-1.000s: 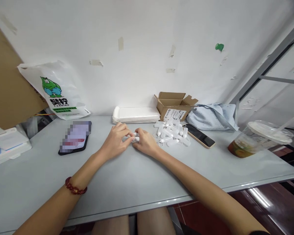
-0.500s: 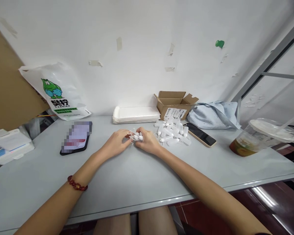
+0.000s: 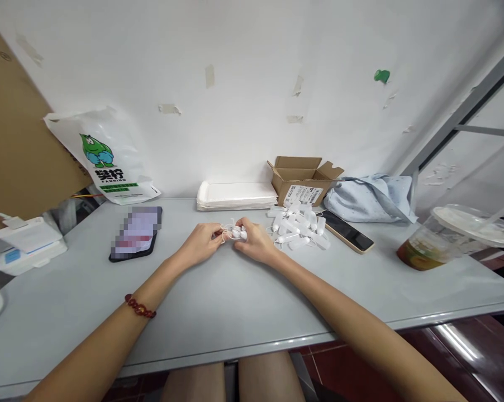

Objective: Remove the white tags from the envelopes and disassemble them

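Note:
My left hand [image 3: 201, 244] and my right hand [image 3: 256, 242] meet at the middle of the grey table [image 3: 218, 301], fingers curled. Between their fingertips they pinch a small white plastic piece with a thin loop [image 3: 234, 233]. A pile of several similar white plastic pieces [image 3: 298, 226] lies just right of my right hand. A red bead bracelet [image 3: 139, 307] sits on my left wrist.
A stack of white trays [image 3: 235, 195] and an open cardboard box [image 3: 302, 180] stand at the wall. A phone [image 3: 347, 231], blue cloth [image 3: 371, 192] and lidded drink cup [image 3: 453, 239] lie right. A dark tablet [image 3: 135, 234], white printed bag [image 3: 105, 159] and white device [image 3: 29, 243] lie left.
Both hands stayed together on the small white piece, turning it slightly between the fingers; the loop now shows. The view shifted a little to the left.

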Motion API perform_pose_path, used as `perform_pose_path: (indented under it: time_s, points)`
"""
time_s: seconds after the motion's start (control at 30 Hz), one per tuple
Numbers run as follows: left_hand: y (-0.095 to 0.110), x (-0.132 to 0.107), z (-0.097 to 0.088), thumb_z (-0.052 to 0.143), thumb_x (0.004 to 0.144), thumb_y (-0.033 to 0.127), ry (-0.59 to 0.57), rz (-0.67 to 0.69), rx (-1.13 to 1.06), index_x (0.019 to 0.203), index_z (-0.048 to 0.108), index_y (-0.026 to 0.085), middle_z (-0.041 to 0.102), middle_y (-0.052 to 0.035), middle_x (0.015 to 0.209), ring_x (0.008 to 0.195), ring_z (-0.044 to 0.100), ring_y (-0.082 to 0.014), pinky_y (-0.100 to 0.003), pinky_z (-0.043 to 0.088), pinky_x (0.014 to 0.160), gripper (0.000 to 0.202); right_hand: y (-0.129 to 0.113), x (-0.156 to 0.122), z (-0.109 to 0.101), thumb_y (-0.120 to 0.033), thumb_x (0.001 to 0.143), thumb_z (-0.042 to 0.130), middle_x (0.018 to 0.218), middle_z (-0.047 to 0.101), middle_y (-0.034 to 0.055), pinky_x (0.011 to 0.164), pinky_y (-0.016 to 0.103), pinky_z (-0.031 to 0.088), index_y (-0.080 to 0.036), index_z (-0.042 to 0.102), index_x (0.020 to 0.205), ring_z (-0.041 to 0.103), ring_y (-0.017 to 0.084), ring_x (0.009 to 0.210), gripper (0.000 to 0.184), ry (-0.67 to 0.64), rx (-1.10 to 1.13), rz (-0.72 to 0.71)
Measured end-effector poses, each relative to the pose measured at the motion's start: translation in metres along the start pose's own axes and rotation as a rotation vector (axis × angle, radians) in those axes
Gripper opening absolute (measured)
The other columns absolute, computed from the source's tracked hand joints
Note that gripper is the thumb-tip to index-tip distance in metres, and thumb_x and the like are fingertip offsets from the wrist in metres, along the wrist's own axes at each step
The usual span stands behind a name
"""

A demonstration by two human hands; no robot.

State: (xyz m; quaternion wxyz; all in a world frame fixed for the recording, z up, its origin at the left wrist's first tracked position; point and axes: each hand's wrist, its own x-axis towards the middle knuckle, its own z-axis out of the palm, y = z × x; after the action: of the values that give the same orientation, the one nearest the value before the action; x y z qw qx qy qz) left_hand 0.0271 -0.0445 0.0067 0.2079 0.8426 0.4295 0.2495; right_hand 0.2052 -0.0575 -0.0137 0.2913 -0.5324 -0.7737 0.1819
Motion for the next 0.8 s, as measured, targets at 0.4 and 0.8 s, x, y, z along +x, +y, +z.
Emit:
perform_pose_path:
  time_s: [0.4,0.8]
  points:
    - [-0.0032,0.002,-0.0019,0.059,0.072,0.043,-0.058,-0.126,-0.314,0.085,0.066,0.014,0.068,-0.0051,0.086,0.08,0.059,-0.0207,-0.03,0.044,0.071,0.032,0.0017,0.0003,0.0015,-0.025,0.065,0.057,0.077,0.058,-0.0011,0.059,0.024,0.032,-0.021,0.049,0.099,0.049,0.015,0.064,0.035,0.016,0.01,0.008]
    - [-0.0037,0.0017,-0.0015,0.059,0.074,0.044,-0.057,-0.157,-0.377,0.084,0.063,0.014,0.067,-0.0043,0.084,0.079,0.059,-0.0196,-0.029,0.043,0.07,0.032,0.0003,-0.0013,0.0013,-0.024,0.065,0.056,0.079,0.06,-0.0004,0.06,0.025,0.033,-0.021,0.049,0.099,0.05,0.016,0.064,0.035,0.017,0.001,0.004]
